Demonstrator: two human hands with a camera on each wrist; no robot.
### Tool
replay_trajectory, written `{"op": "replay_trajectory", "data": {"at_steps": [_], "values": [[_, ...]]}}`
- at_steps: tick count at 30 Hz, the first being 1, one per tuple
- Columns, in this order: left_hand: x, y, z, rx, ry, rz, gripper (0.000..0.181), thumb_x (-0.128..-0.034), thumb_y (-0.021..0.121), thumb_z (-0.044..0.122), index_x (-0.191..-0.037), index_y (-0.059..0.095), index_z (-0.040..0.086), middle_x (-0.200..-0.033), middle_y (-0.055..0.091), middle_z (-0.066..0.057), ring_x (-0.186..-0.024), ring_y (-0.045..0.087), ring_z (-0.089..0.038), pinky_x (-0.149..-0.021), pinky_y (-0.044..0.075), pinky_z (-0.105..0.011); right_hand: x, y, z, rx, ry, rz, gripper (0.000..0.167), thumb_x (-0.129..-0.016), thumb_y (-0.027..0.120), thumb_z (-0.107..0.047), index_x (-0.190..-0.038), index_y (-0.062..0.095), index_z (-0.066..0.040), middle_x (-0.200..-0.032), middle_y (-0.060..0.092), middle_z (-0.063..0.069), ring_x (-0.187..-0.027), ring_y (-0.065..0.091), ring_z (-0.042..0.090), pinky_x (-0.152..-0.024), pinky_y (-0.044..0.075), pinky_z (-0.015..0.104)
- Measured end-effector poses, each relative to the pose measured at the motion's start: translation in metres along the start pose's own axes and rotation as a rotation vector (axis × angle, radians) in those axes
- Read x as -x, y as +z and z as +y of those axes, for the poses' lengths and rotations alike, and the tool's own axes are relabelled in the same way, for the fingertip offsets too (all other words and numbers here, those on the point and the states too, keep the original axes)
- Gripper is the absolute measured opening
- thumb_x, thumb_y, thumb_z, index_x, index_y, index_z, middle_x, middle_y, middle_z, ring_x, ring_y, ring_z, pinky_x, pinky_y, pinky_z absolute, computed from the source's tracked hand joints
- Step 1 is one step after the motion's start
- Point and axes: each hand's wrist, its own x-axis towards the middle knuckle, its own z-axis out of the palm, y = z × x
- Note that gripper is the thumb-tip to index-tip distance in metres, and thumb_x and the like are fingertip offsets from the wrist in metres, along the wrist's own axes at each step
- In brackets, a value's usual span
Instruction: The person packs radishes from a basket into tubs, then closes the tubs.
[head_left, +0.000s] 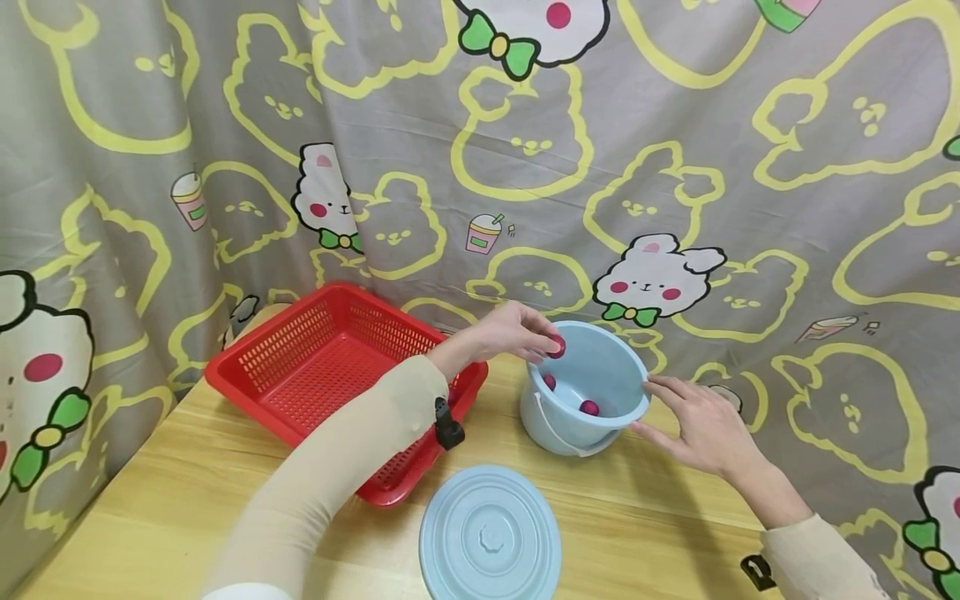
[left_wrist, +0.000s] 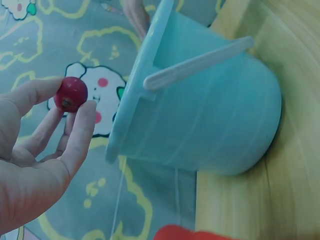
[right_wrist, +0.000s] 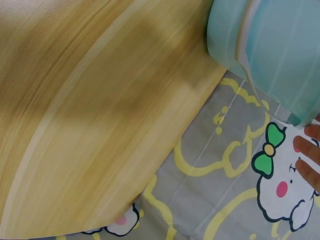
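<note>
One bucket (head_left: 592, 358) is holding two fruits (head_left: 589, 407); my left hand (head_left: 513, 331) is pinching a third (head_left: 556, 347), my spread right hand (head_left: 705, 425) touching the rim (left_wrist: 131, 95). My sleeve (head_left: 352, 442) is crossing one basket (head_left: 322, 375) near one lid (head_left: 491, 537).

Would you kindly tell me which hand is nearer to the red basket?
Left. The left hand is above the rim of the blue bucket, on the side facing the red basket; the right hand is farther away, at the opposite side.
</note>
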Motion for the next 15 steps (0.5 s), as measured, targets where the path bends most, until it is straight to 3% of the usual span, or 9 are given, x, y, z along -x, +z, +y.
{"op": "replay_trajectory", "data": {"at_steps": [8, 15], "values": [[-0.01, 0.017, -0.002, 0.01, 0.006, 0.004, 0.029, -0.0941, 0.081, 0.014, -0.121, 0.076, 0.004, -0.116, 0.076, -0.012, -0.113, 0.077, -0.033, -0.094, 0.066, -0.033, 0.001, 0.0, 0.0, 0.004, 0.009, -0.012, 0.068, -0.08, 0.083, -0.058, -0.129, 0.073, -0.012, -0.129, 0.074, 0.013, -0.104, 0.075, 0.042, -0.072, 0.06, 0.059], [-0.017, 0.026, -0.003, 0.005, -0.017, 0.023, 0.025, -0.0937, 0.081, 0.014, -0.117, 0.078, 0.005, -0.112, 0.078, -0.01, -0.102, 0.079, -0.025, -0.091, 0.066, -0.031, 0.0, 0.0, 0.0, 0.0, 0.009, -0.019, 0.068, -0.081, 0.082, -0.058, -0.13, 0.072, -0.012, -0.129, 0.074, 0.013, -0.105, 0.075, 0.042, -0.074, 0.059, 0.061]]}}
